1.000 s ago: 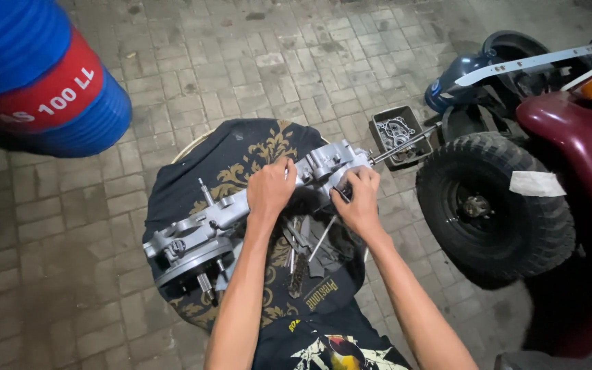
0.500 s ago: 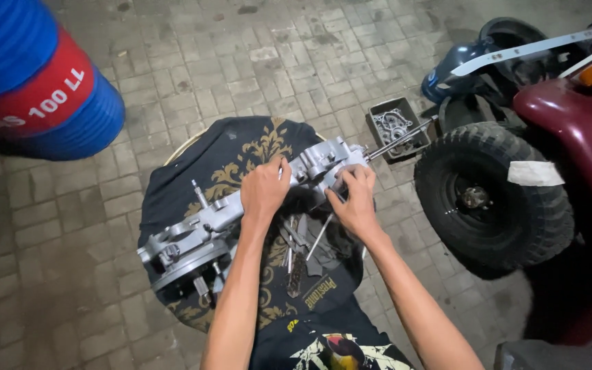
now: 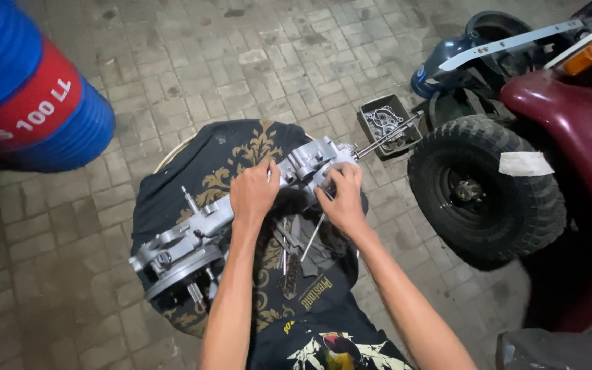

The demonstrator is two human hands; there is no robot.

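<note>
Nearest the camera: loose tools or rods (image 3: 296,250) lie on the black gold-patterned cloth (image 3: 241,154), just below and between both hands. Left hand (image 3: 253,193) sits on the grey engine casing (image 3: 200,233), fingers curled down over its top edge. Right hand (image 3: 342,199) is closed on the casing's upper-right end — fingers look pinched on something small there, but the view is too poor to say what. Casing lies diagonally across the cloth-covered desk, lower-left to upper-right, studs sticking up left of the left hand. Judging progress: engine is out of the vehicle and on the desk, casing halves look together, work in hand at the right end.

Beyond the right fingers: a long rod runs to a small tray of parts (image 3: 388,125) on the paved floor. Right of that, a knobby tyre (image 3: 484,192) with a pale rectangular sticker — maroon bodywork above. Far left of the left hand: blue drum (image 3: 29,82) with a red band label.
</note>
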